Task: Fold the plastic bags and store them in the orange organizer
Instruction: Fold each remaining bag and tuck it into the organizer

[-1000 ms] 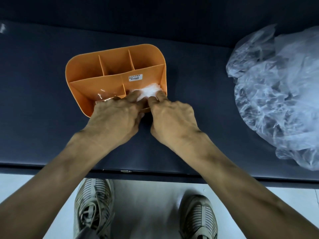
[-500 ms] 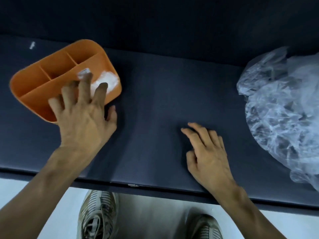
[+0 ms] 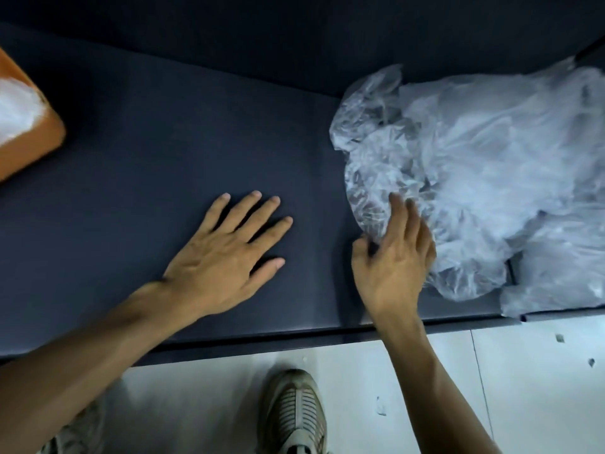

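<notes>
The orange organizer [image 3: 36, 149] shows only as one corner at the far left edge, with a folded white plastic bag [image 3: 16, 106] inside it. A heap of crumpled clear plastic bags [image 3: 484, 178] lies on the right of the dark surface. My left hand [image 3: 226, 253] rests flat on the surface in the middle, fingers spread and holding nothing. My right hand [image 3: 396, 257] is blurred at the heap's near left edge. Its fingers lie on the plastic, and its thumb sits beside the edge.
The dark blue padded surface [image 3: 163, 142] runs across the view, with a dark wall behind it. Its front edge [image 3: 262, 342] is close to me. Below are a pale tiled floor [image 3: 523, 388] and my shoes [image 3: 294, 411].
The view has swung right, so the organizer now sits at the left edge. My left hand left the organizer and came down flat in the middle. My right hand moved right onto the bag heap.
</notes>
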A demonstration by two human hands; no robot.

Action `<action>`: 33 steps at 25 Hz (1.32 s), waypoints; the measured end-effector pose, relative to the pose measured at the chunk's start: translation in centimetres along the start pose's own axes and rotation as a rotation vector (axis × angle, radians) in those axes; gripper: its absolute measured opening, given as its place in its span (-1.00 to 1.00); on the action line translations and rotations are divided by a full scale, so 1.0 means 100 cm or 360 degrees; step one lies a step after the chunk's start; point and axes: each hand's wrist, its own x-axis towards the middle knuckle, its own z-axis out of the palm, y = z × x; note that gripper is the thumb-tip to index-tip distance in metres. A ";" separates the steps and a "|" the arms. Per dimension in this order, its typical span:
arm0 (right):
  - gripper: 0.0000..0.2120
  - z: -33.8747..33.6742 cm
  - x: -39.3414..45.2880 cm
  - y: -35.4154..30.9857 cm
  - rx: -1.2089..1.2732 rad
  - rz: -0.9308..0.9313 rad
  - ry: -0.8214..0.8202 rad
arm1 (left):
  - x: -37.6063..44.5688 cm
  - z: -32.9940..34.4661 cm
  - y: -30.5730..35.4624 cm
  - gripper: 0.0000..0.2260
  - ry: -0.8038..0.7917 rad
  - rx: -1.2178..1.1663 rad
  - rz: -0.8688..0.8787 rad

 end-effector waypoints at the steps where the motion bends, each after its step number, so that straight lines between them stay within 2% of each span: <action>1: -0.59 0.004 0.001 0.005 -0.0115 0.0020 -0.0022 | -0.001 -0.001 -0.001 -0.43 0.0007 -0.0023 0.0005; 2: -0.71 0.007 0.001 0.006 -0.0159 -0.0038 -0.0011 | -0.001 -0.001 -0.001 -0.43 0.0016 -0.0046 0.0010; 4: -0.82 0.013 -0.006 0.003 -0.0011 -0.0323 -0.0009 | -0.002 -0.002 -0.002 -0.41 0.0046 -0.0143 -0.0011; 6: -0.85 0.011 -0.018 -0.012 0.0307 -0.0571 -0.0127 | -0.002 -0.007 -0.002 -0.36 0.0140 -0.0355 -0.0078; 7: -0.87 0.005 -0.025 -0.024 0.0560 -0.0598 -0.0236 | -0.003 -0.012 -0.002 -0.29 0.0195 -0.0457 -0.0098; 9: -0.90 -0.010 -0.033 -0.046 0.1215 -0.0371 -0.0633 | -0.009 -0.026 -0.003 -0.12 0.0340 -0.0550 -0.0069; 11: -0.91 -0.031 -0.032 -0.063 0.1867 0.0061 -0.0943 | -0.016 -0.042 -0.001 -0.12 0.0517 -0.0785 -0.0191; 13: -0.90 -0.039 -0.028 -0.069 0.2412 0.0572 -0.1082 | -0.023 -0.057 0.002 -0.15 0.0656 -0.1292 -0.0553; 14: -0.83 -0.039 -0.026 -0.069 0.2641 0.0781 -0.1163 | -0.027 -0.062 0.002 -0.17 0.0646 -0.1616 -0.0741; 15: -0.70 -0.037 -0.025 -0.070 0.2781 0.0930 -0.1244 | -0.030 -0.067 0.001 -0.19 0.0578 -0.1954 -0.0859; 16: -0.55 -0.033 -0.024 -0.071 0.2838 0.0961 -0.1328 | -0.033 -0.071 0.000 -0.21 0.0466 -0.2297 -0.0897; 18: -0.39 -0.025 -0.030 -0.073 0.2620 0.0706 -0.1381 | -0.034 -0.075 -0.002 -0.23 0.0247 -0.2721 -0.0921; 20: -0.48 -0.020 -0.039 -0.075 0.2187 0.0296 -0.1301 | -0.034 -0.077 -0.003 -0.40 0.0140 -0.2748 -0.1003; 21: -0.54 -0.020 -0.043 -0.078 0.2009 0.0113 -0.1229 | -0.033 -0.077 -0.002 -0.50 0.0110 -0.2640 -0.1057; 23: -0.56 -0.016 -0.049 -0.076 0.1580 -0.0208 -0.0981 | -0.035 -0.075 -0.003 -0.66 0.0056 -0.2429 -0.1108; 25: -0.52 -0.010 -0.050 -0.068 0.1061 -0.0433 -0.0559 | -0.042 -0.072 -0.005 -0.75 0.0006 -0.2373 -0.1121; 26: -0.51 -0.008 -0.050 -0.063 0.0842 -0.0516 -0.0405 | -0.045 -0.073 -0.006 -0.77 -0.0024 -0.2351 -0.1131; 29: -0.55 -0.005 -0.046 -0.047 0.0595 -0.0481 -0.0268 | -0.049 -0.078 -0.005 -0.77 -0.0077 -0.2228 -0.1176; 31: -0.52 -0.001 -0.047 -0.040 0.0398 -0.0394 -0.0332 | -0.044 -0.078 -0.009 -0.80 0.0065 -0.2073 -0.1336; 33: -0.55 0.006 -0.048 -0.034 0.0252 -0.0500 -0.0425 | -0.036 -0.077 -0.016 -0.81 0.0222 -0.2147 -0.1595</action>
